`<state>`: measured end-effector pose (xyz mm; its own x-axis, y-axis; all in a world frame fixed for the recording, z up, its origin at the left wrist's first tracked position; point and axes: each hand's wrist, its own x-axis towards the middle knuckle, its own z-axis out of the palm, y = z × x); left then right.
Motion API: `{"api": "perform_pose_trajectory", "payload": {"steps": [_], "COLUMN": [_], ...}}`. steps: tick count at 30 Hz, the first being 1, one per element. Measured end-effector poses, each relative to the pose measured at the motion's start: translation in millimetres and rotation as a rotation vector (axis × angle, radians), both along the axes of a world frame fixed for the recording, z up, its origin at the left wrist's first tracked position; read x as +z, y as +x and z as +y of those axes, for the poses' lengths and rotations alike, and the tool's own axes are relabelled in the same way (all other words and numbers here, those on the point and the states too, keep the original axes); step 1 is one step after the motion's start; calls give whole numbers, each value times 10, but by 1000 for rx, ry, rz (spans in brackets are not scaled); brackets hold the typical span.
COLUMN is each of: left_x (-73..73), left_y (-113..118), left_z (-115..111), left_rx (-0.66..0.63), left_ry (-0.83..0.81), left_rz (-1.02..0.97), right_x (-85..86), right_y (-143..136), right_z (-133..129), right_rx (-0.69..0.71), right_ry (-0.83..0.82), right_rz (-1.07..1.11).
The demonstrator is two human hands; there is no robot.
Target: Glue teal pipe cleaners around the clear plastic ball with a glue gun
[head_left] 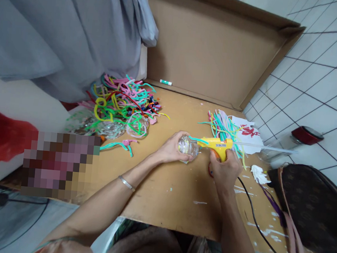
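Observation:
My left hand [171,147] is wrapped round a small clear plastic piece [188,148], which looks like a cut bottle part. In my right hand [226,166] is a yellow glue gun [218,144], gripped by its handle, with a long clear glue stick [261,147] sticking out of its back. The gun's nozzle points left and reaches the rim of the clear piece; whether it touches cannot be made out. A turquoise pipe cleaner [198,139] runs from the clear piece's top toward the gun.
Many coloured pipe cleaners [124,95] are heaped at the back left, and another bundle [220,123] lies behind the gun. A marker [165,82] rests by the cardboard wall [216,48]. At right are a bottle [285,142], a crumpled tissue [259,174], a brown bag [311,210] and the black cord [255,216].

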<state>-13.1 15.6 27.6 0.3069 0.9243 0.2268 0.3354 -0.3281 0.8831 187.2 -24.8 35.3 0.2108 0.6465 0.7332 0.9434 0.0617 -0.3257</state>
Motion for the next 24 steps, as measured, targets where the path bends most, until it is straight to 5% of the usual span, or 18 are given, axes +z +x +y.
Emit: {"api": "perform_pose_trajectory", "payload": {"steps": [24], "left_x": [-28], "left_y": [-7], "left_z": [17], "left_rx": [-10], "left_ry": [-2], "left_rz": [-20], "right_x": [16], "right_y": [6], "right_z": [-29], "right_rx": [5], "right_ry": [-21], "right_rz": [-1]}}
